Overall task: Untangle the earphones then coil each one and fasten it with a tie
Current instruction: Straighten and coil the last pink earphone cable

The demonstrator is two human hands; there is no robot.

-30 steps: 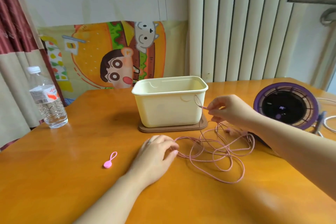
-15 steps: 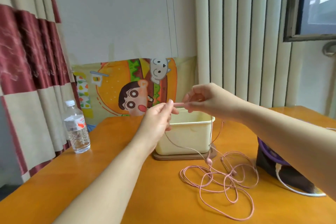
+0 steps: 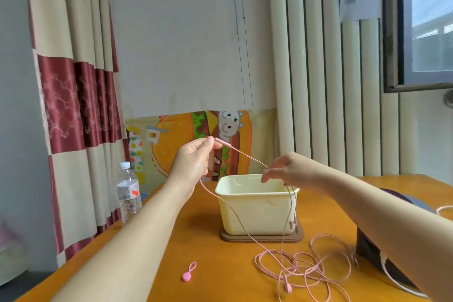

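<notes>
A tangle of pink earphones (image 3: 304, 270) lies on the orange table at the front right. My left hand (image 3: 193, 162) is raised above the table and pinches the plug end of the cord between thumb and fingers. From there the cord runs down to my right hand (image 3: 286, 171), which pinches it over the cream box. Two strands hang from my hands to the tangle. A pink tie (image 3: 188, 274) lies loose on the table, to the left of the tangle.
A cream plastic box (image 3: 257, 211) stands on a brown base in the middle of the orange table (image 3: 208, 252). A water bottle (image 3: 128, 193) stands at the left edge by the curtain. A dark purple device (image 3: 382, 252) sits at the right under my forearm.
Both hands rose from the table with the cord. My right hand has since slid down and right along it, away from my left hand, which holds the plug end higher.
</notes>
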